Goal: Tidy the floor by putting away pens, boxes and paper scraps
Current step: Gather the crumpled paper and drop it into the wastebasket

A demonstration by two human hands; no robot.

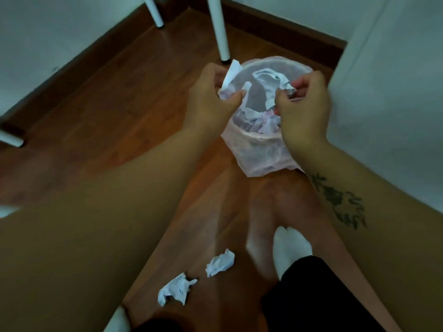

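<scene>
Above the bin (pixel 259 159) at upper centre, our left hand (pixel 211 99) and right hand (pixel 304 111) clamp fingers (pixel 236 95) on scraps (pixel 229 75), seemingly light, soft, crushable, pinchable anywhere.

A reddish-brown wooden floor (pixel 124 97) is bordered by a dark skirting board (pixel 275 22) and pale walls (pixel 48 27). White furniture legs (pixel 219 29) are planted on it. Lighting is dim.

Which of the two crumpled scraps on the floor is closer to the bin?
The scrap beside the white sock is closer to the bin; the other scrap lies lower left, farther from it.
</scene>
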